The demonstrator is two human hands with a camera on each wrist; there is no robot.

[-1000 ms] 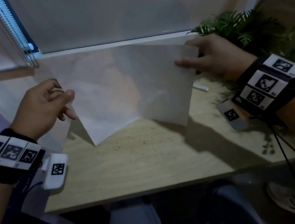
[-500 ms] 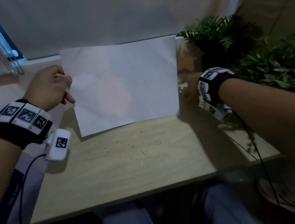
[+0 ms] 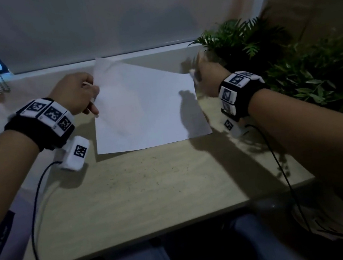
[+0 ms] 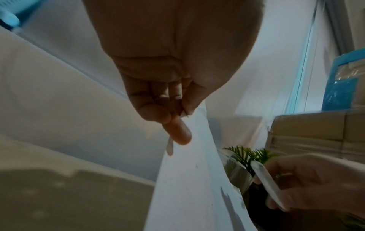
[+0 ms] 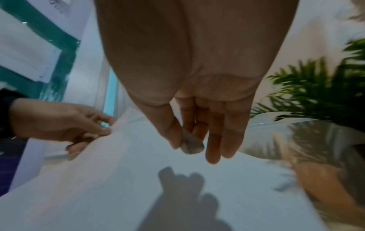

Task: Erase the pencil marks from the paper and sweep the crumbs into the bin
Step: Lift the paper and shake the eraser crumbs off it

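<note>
White paper [image 3: 144, 109] pinched by left hand [image 3: 75, 96], right hand [image 3: 209, 75] beside

White paper [image 3: 144, 109] — tilted, crumbs [image 3: 142, 178] below

Matt white paper [image 3: 144, 109] on a pale wood-grain table [image 3: 153, 190] speckled with dark crumbs [image 3: 142, 176]

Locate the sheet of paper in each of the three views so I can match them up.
Head: the paper lies centre, far half of the desk, its left corner lifted.
Left wrist: a pale band from centre to bottom edge.
Right wrist: fills the lower half.
Shared landmark: the left hand pinching its edge, also and.
</note>
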